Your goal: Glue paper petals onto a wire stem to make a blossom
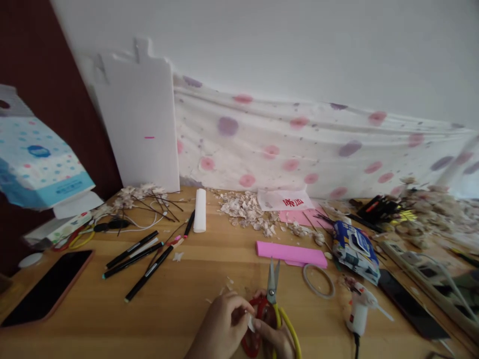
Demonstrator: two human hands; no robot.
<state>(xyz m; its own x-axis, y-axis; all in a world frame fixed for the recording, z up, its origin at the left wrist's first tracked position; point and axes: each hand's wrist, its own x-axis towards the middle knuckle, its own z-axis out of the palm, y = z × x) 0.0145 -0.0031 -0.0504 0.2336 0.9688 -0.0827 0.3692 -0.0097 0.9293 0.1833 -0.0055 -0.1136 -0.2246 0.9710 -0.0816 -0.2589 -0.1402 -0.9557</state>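
Low in the middle, my left hand (222, 324) is closed, its thumb and fingertips pinching a small white petal-like piece (251, 323). My right hand (277, 340) is beside it, its thumb at the edge of the same piece. Around my right hand are the handle loops of a pair of scissors (272, 294), one yellow and one red. The blades point away from me and stand slightly apart. Most of my right fingers are hidden behind the handles. Small pale scraps (227, 285) lie just beyond my left hand.
Left are a phone (47, 289), marker pens (149, 271) and twigs with pale flowers (138, 194). Petal-like scraps (245, 209) are heaped at the back. Pink folded paper (290, 253), a tape ring (318, 280), a wipes pack (355, 249) and a glue gun (359, 311) lie right.
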